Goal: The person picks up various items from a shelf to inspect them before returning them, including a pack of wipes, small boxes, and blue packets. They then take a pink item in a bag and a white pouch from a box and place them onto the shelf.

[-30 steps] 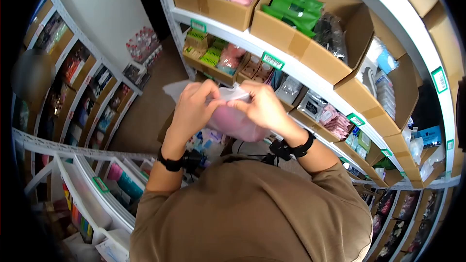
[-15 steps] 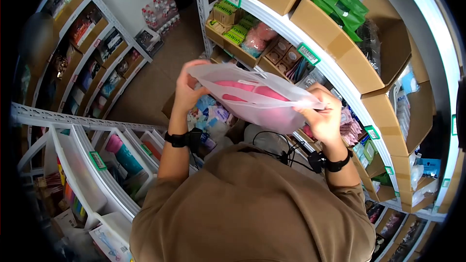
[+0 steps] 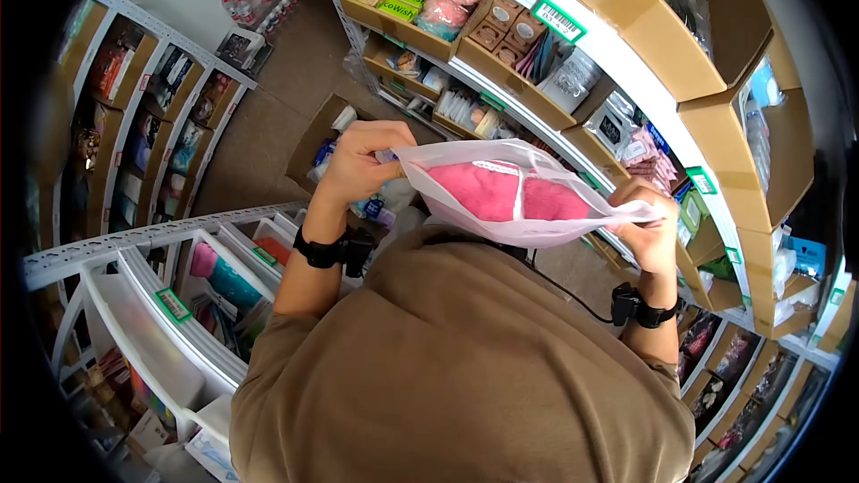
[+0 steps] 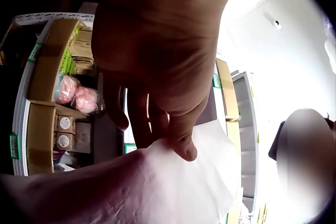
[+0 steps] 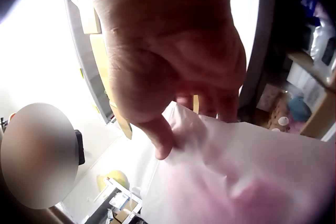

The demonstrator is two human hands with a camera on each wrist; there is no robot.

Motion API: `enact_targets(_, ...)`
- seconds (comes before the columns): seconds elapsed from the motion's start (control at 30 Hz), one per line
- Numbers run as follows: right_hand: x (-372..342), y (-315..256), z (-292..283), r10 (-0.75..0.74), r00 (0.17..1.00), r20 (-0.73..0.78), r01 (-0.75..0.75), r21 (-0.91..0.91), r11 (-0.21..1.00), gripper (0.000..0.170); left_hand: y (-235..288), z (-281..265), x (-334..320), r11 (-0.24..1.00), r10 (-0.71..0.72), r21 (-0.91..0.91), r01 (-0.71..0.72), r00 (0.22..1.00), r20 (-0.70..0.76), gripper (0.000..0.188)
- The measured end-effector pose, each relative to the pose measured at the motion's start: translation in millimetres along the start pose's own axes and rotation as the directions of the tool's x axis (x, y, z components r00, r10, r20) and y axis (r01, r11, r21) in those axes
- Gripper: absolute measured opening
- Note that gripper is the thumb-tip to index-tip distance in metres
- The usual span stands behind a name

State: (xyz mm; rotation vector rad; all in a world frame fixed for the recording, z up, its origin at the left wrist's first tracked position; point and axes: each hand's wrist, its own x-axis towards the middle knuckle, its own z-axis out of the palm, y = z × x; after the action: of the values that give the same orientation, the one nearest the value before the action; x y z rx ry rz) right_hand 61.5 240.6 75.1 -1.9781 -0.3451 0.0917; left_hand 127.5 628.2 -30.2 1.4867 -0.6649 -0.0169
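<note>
A frosted, translucent plastic bag (image 3: 510, 233) is held up in front of the person's chest, its mouth spread wide. Inside lies a fuzzy pink item (image 3: 474, 190) with a narrow white strip across it; its lower part is hidden by the bag. My left hand (image 3: 365, 163) pinches the bag's left edge between thumb and fingers. At the opposite corner, my right hand (image 3: 648, 222) pinches the rim the same way. The left wrist view shows the thumb pressed on the bag (image 4: 152, 187), and pink shows through the bag (image 5: 210, 176) in the right wrist view.
Shelves with cardboard bins (image 3: 617, 22) of packaged goods curve along the right. Green-yellow boxes (image 3: 400, 7) and pink bundles (image 3: 445, 11) fill one bin. An open carton (image 3: 313, 139) stands on the floor behind the left hand. White plastic bins (image 3: 134, 340) line the lower left.
The hands were close together at the bag's top, then moved apart and drew its mouth wide. The pink item inside now shows plainly. The view has shifted along the shelves.
</note>
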Motion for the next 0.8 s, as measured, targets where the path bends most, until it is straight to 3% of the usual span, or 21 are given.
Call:
enact_targets(0.17,-3.5,-22.2,-14.0,-0.118,0.993,-0.02,0.117,-0.047,0.992,0.018,26.6,2.7,10.5,0.987,0.159,0.008,-0.159,0.987,0.004,0.015)
enact_targets(0.23,-0.6,-28.7,-16.0,-0.137,0.99,-0.024,0.134,-0.076,0.988,0.015,35.1,4.7,16.5,0.946,0.325,-0.005,-0.325,0.946,-0.002,0.011)
enact_targets(0.5,17.9,-39.6,-26.2,-0.115,0.99,0.078,0.128,-0.182,0.975,0.012,67.4,13.4,27.0,0.887,0.43,0.201,-0.415,0.902,-0.039,0.011)
enact_targets(0.57,23.8,-45.9,-31.4,0.096,0.949,0.299,0.032,-0.394,0.919,0.015,73.6,18.4,32.7,0.878,0.431,0.253,-0.407,0.901,-0.045,0.013)
enact_targets(0.63,33.2,-51.6,-34.7,0.155,0.858,0.489,0.097,-0.452,0.887,0.03,78.1,24.3,40.9,0.814,0.485,0.364,-0.453,0.874,0.005,0.012)
enact_targets(0.7,42.9,-66.8,-21.7,-0.05,0.914,0.403,0.277,-0.528,0.803,0.046,83.7,30.5,48.4,0.795,0.483,0.386,-0.468,0.873,0.063,0.014)
enact_targets(0.77,62.3,-84.5,6.6,-0.303,0.911,0.28,0.393,-0.359,0.847,0.055,85.4,36.0,52.8,0.774,0.476,0.411,-0.481,0.871,0.123,0.016)
enact_targets(0.8,66.3,-89.9,24.1,-0.305,0.913,0.272,0.376,-0.264,0.888,0.052,86.3,37.8,54.0,0.771,0.473,0.415,-0.483,0.871,0.136,0.017)
